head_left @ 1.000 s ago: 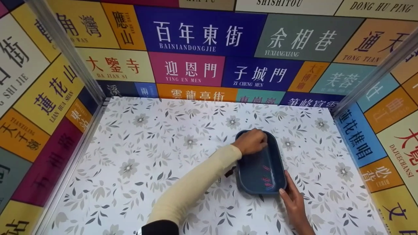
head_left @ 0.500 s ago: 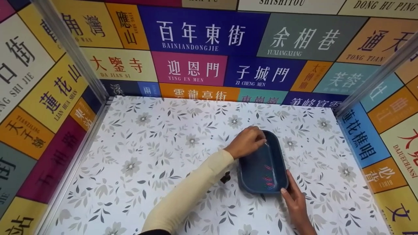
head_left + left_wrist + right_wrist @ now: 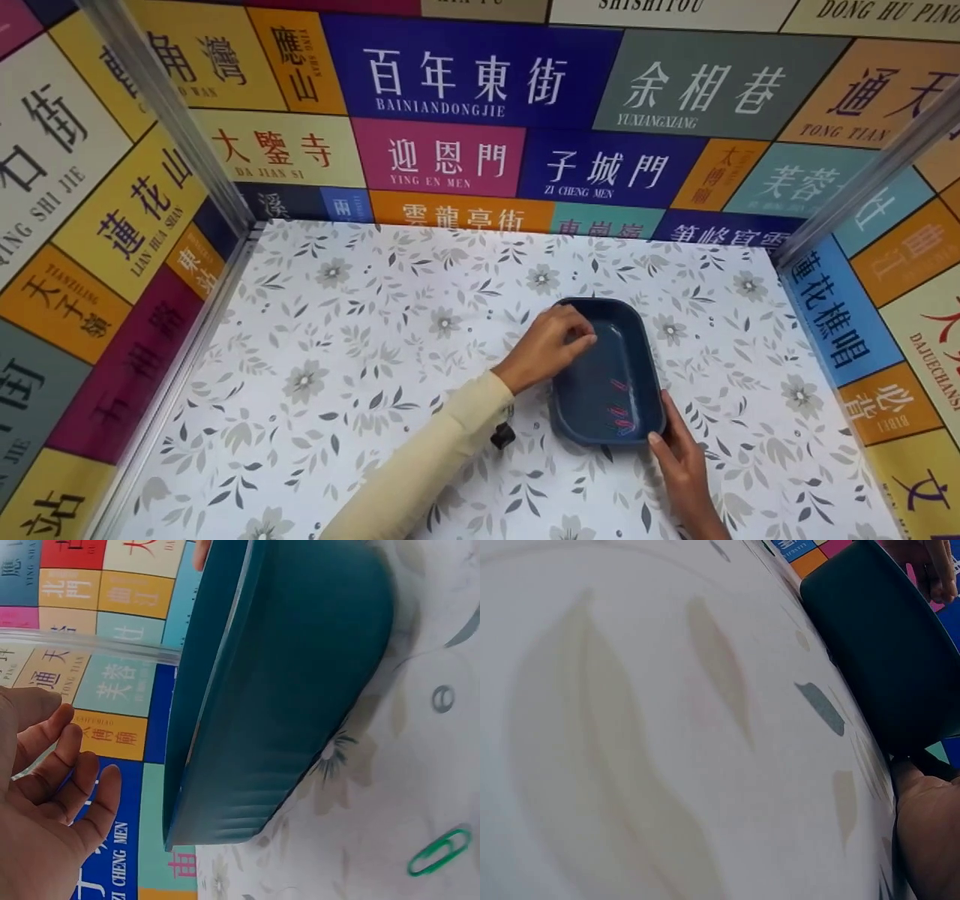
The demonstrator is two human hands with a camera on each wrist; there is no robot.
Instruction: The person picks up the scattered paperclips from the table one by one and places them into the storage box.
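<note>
A dark blue-green tray (image 3: 592, 364) stands on the flowered table. Small pink, red and blue paper clips (image 3: 619, 417) lie inside near its front right corner. My left hand (image 3: 549, 343) hovers over the tray's left rim, its fingers loosely bent with thumb near forefinger; the left wrist view shows nothing between the fingertips. My right hand (image 3: 681, 457) grips the front right corner, thumb at the rim and fingers along the outside. On the table beside the tray, the left wrist view shows a green paper clip (image 3: 440, 852), hidden from the head view.
Printed panels with large characters wall in the table (image 3: 360, 300) at the back (image 3: 465, 75) and both sides. Metal posts (image 3: 180, 127) mark the corners. A small black camera (image 3: 502, 435) hangs under the left wrist.
My left hand has drawn back from over the tray's far end, leftward and towards me, to its left rim. My right hand keeps its grip, and the tray has barely shifted.
</note>
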